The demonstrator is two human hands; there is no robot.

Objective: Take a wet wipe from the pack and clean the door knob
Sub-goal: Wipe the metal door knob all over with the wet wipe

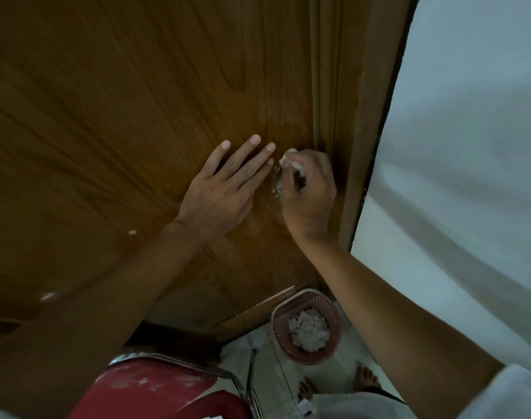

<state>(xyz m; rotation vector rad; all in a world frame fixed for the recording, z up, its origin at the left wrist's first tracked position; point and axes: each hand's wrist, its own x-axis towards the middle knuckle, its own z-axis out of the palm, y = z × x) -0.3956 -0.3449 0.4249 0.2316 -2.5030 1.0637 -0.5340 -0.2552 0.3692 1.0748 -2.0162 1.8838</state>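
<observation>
A brown wooden door [137,101] fills most of the head view. My left hand [225,189] lies flat against it, fingers spread, just left of the knob. My right hand [308,192] is closed around a white wet wipe [288,157] and wraps the door knob [277,182], of which only a shiny sliver shows at the hand's left edge. The wipe pack cannot be made out with certainty.
The door frame [364,146] and a white wall [470,146] stand to the right. On the tiled floor below, a pinkish basket [306,325] holds crumpled white wipes. A red chair with a metal frame [155,391] is at the bottom left. My bare feet [337,384] are near the basket.
</observation>
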